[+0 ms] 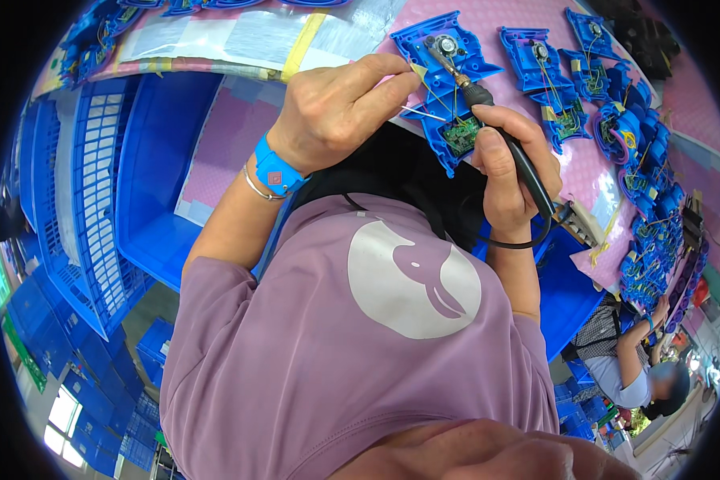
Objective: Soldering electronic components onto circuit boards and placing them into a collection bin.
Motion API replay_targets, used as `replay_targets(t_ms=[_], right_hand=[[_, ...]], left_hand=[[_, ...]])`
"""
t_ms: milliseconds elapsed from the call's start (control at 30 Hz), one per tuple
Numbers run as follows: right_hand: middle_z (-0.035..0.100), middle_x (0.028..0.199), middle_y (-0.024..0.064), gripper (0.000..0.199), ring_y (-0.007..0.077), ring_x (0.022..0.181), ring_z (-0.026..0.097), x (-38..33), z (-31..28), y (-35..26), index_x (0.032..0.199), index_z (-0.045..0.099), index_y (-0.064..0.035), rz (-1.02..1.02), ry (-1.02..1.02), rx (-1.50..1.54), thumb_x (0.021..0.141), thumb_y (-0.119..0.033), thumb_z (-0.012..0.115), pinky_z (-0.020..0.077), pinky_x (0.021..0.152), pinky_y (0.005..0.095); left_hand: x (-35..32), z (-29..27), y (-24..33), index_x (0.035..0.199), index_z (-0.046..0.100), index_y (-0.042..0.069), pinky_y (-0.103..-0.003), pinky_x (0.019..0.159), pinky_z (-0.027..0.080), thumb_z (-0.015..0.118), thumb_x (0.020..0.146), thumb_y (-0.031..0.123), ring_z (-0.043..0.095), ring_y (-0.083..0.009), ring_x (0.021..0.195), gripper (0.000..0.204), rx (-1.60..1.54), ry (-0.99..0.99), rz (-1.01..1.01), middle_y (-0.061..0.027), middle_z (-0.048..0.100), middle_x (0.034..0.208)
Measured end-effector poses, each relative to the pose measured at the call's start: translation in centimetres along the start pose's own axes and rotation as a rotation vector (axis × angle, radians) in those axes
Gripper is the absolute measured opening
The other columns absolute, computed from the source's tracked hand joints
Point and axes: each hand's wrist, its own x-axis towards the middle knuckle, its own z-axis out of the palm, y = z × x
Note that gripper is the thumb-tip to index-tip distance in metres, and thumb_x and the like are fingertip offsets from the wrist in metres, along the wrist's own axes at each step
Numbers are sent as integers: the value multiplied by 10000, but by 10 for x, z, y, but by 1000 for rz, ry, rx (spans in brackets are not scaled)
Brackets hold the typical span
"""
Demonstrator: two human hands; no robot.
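My right hand grips a soldering iron by its black handle. The iron's metal tip points away from me, next to a round speaker in an open blue plastic housing. Thin wires run from the speaker area to a green circuit board in the nearer half of the housing. Left of it, my left hand is closed in a pinch. A thin silvery strand that looks like solder wire comes out below its fingers; the fingertips partly hide where it is held.
More open blue housings lie to the right, with several piled at the far right. A blue crate stands at left beside a slatted one. A small pale device is near my right wrist. Another person works at lower right.
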Motion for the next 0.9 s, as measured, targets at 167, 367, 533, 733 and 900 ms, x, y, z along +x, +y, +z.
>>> replay_targets(t_ms=[167, 367, 533, 733, 900], right_hand=[[604, 714, 39, 218, 71, 582, 524, 1, 0, 2, 1105, 678, 66, -9, -16, -12, 930, -56, 636, 383, 524, 215], [602, 709, 33, 215, 71, 582, 525, -1, 1, 4, 1104, 679, 62, 1, -12, 4, 930, -57, 635, 383, 524, 214], [607, 703, 27, 215, 69, 581, 533, 0, 1, 4, 1106, 687, 50, 18, -1, -15, 930, -66, 641, 386, 522, 210], [623, 720, 29, 213, 66, 589, 547, 2, 3, 3, 1102, 694, 46, 4, -22, -32, 929, -68, 646, 402, 527, 207], [631, 735, 30, 206, 66, 595, 553, 3, 3, 2, 1096, 700, 41, 3, -20, -49, 925, -62, 648, 407, 530, 207]], left_hand=[[0, 10, -4, 990, 725, 44, -272, 596, 553, 805, 742, 31, 716, -195, 748, 261, -34, -62, -64, -81, 728, 960], [10, 6, 1, 964, 703, 38, -282, 563, 554, 798, 732, 67, 712, -187, 710, 252, -60, 88, 0, -74, 703, 944], [10, 5, 1, 929, 694, 53, -284, 580, 561, 793, 751, 58, 718, -199, 741, 204, -66, 45, -87, -61, 709, 923], [-1, 16, -12, 925, 688, 77, -286, 622, 572, 784, 772, 56, 721, -213, 759, 181, -119, 15, -185, -51, 717, 915], [0, 18, -12, 923, 691, 76, -289, 633, 575, 784, 767, 45, 722, -212, 772, 184, -141, 25, -181, -44, 719, 924]])
